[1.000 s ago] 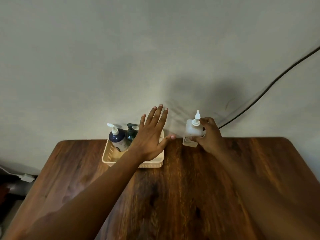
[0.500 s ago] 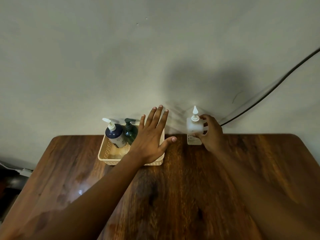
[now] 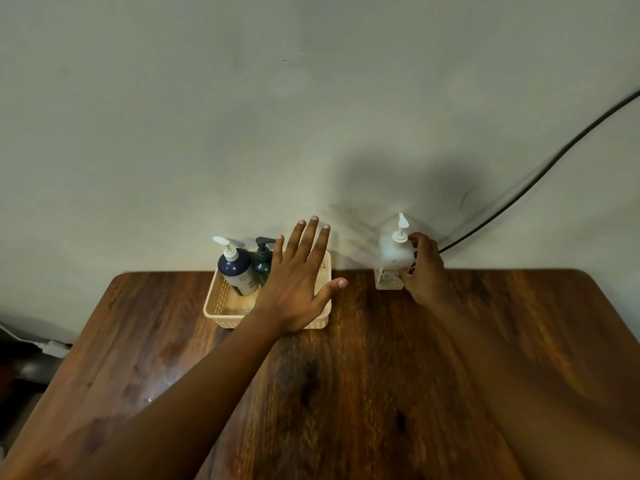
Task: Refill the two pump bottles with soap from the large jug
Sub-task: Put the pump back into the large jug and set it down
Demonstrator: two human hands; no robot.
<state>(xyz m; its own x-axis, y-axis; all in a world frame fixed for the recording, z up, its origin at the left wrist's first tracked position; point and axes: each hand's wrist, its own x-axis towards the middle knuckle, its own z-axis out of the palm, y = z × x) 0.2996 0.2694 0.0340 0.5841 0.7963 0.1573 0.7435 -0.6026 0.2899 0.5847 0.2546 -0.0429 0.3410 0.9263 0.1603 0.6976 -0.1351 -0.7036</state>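
A large translucent white jug (image 3: 393, 259) with a white pump top stands upright at the table's far edge by the wall. My right hand (image 3: 423, 271) is wrapped around its right side. A cream plastic basket (image 3: 218, 306) at the back holds two pump bottles: a dark blue one with a white pump (image 3: 236, 270) and a smaller dark green one (image 3: 263, 261). My left hand (image 3: 296, 284) hovers flat over the basket's right half, fingers spread, holding nothing. It hides part of the green bottle and the basket.
A dark wooden table (image 3: 346, 393) with rounded far corners stands against a pale wall. A black cable (image 3: 540, 174) runs down the wall to behind the jug. Dark clutter lies on the floor at the left.
The jug has gone from tilted to upright at the table's back edge, still in my right hand. My left hand has stayed spread over the basket. The view shifted slightly.
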